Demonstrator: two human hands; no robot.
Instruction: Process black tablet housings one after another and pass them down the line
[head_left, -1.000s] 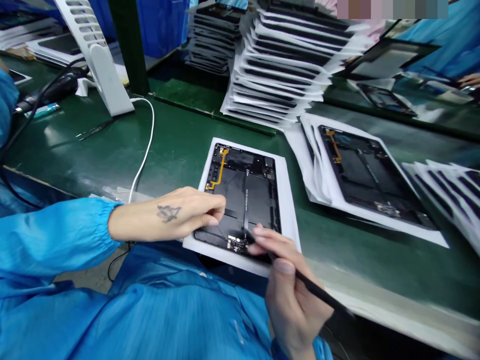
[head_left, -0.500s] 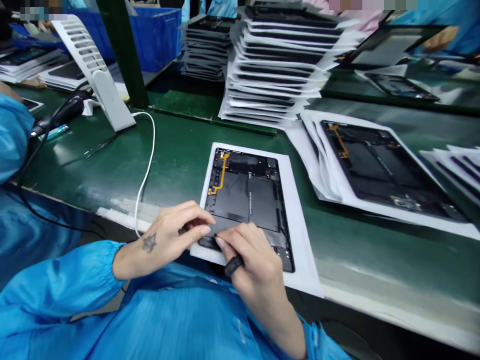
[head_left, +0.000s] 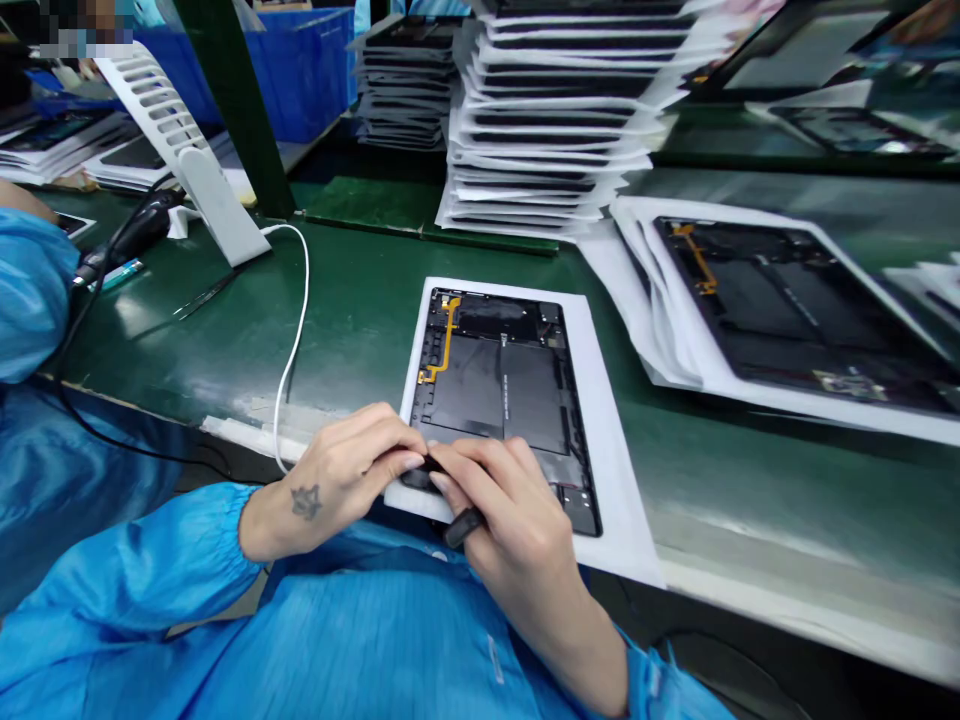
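Head view: over the near-left corner of the open black rectangular tablet shell (head_left: 472,385), we cannot tell what our bent left hand (head_left: 341,480) grasps, while our right hand (head_left: 517,510) clasps a dark blunt rod (head_left: 463,527), probably tucked to leave its pinch free, and white paper (head_left: 619,480) likely shields the shell from the green desk (head_left: 360,320).
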